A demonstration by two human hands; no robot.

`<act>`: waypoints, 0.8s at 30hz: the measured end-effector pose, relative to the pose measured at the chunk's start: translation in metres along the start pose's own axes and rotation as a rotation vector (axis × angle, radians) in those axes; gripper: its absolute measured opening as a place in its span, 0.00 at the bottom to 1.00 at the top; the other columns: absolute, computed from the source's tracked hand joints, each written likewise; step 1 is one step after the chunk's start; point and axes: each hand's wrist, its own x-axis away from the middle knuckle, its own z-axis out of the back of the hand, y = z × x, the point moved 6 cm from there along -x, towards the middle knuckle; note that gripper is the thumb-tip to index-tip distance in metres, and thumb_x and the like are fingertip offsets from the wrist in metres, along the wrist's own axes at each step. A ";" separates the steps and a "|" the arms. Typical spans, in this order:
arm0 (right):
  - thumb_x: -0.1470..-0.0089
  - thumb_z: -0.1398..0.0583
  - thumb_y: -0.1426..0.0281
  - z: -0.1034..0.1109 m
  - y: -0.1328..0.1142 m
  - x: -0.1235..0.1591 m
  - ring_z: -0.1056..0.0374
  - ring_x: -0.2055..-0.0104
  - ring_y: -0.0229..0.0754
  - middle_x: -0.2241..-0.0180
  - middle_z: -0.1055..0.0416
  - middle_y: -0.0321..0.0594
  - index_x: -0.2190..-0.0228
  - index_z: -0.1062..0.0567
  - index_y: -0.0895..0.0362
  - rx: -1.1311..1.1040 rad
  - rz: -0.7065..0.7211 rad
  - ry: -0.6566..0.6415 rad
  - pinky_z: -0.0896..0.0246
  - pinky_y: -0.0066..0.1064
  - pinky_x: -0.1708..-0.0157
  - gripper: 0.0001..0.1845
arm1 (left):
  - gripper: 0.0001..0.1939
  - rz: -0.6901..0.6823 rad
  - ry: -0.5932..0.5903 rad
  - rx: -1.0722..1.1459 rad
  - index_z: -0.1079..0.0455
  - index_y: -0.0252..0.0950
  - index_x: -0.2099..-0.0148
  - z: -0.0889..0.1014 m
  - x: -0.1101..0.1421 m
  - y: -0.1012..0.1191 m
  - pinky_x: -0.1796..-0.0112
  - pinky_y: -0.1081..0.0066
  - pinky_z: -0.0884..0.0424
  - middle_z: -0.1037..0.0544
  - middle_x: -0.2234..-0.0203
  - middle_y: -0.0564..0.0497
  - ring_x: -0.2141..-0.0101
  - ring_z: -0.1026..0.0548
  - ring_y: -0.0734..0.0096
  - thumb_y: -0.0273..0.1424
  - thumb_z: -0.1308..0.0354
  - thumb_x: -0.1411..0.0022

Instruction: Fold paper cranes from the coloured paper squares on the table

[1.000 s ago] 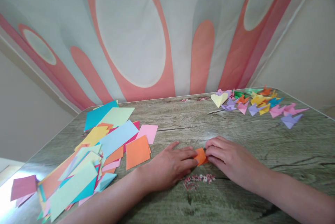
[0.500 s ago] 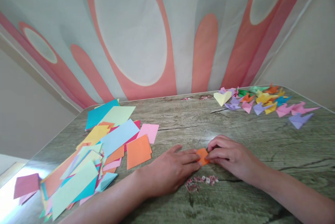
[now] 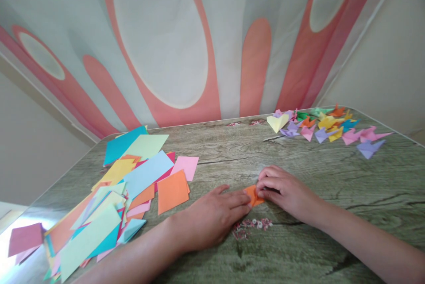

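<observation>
A small folded piece of orange origami paper (image 3: 253, 195) lies on the wood-patterned tabletop (image 3: 212, 142), partly covered by fingers from both sides. My left hand (image 3: 215, 211) rests flat on the table with its fingers stretched out, the fingertips pressing the paper's left edge. My right hand (image 3: 282, 191) pinches the paper's right side between thumb and fingers. Its fingertips hide part of that edge, so the exact fold cannot be made out.
Loose coloured paper sheets (image 3: 149, 173) lie scattered over the left side. At the back right stand several folded paper birds (image 3: 327, 122), with a pale yellow folded piece (image 3: 277, 122) beside them. A patterned pink and grey cloth (image 3: 159, 32) hangs behind the table.
The right fingers have shifted slightly on the orange paper, and more of its lower right edge shows. The left hand stays pressed on it. The whole view has moved a little.
</observation>
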 end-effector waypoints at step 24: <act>0.41 0.41 0.67 -0.004 -0.001 -0.003 0.36 0.62 0.43 0.69 0.30 0.38 0.74 0.27 0.55 0.067 -0.099 0.025 0.42 0.35 0.62 0.10 | 0.24 -0.033 0.058 -0.008 0.45 0.33 0.37 0.001 -0.009 0.006 0.42 0.62 0.43 0.31 0.46 0.42 0.43 0.37 0.61 0.24 0.52 0.35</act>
